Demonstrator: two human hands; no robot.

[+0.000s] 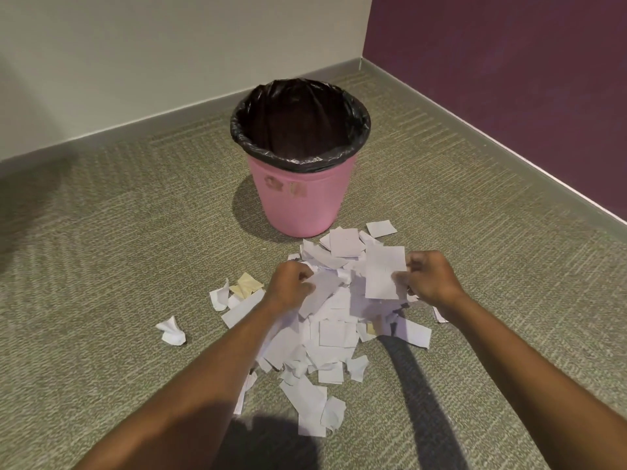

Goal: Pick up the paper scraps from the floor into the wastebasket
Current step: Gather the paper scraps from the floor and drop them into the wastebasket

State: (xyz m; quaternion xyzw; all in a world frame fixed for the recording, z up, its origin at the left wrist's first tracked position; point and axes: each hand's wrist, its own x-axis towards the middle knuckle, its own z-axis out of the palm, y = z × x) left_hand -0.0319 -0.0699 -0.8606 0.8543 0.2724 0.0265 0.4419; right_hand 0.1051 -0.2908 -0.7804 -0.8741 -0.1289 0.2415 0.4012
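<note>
I have both hands down in the heap of torn white paper scraps (334, 320), which lies on the grey-green patterned carpet floor (118, 266) in the near middle, with a few strays to the left, among them a crumpled white piece (172, 330) and a yellowish scrap (246, 285). My left hand (292, 283) is curled shut on a wad at the heap's left edge. My right hand (430, 279) is pinched on a larger white rectangular sheet (385, 273), held nearly upright with its long side vertical.

The pink plastic wastebasket with a black bag liner (298, 195) stands straight ahead, just beyond the far edge of the heap, its mouth open and upward. From both hands it lies far and slightly left; I judge the left hand a little nearer. The carry is short: lift, then forward over the rim.

Two worn stickers (286, 188) mark the basket's front; I cannot read them.
</note>
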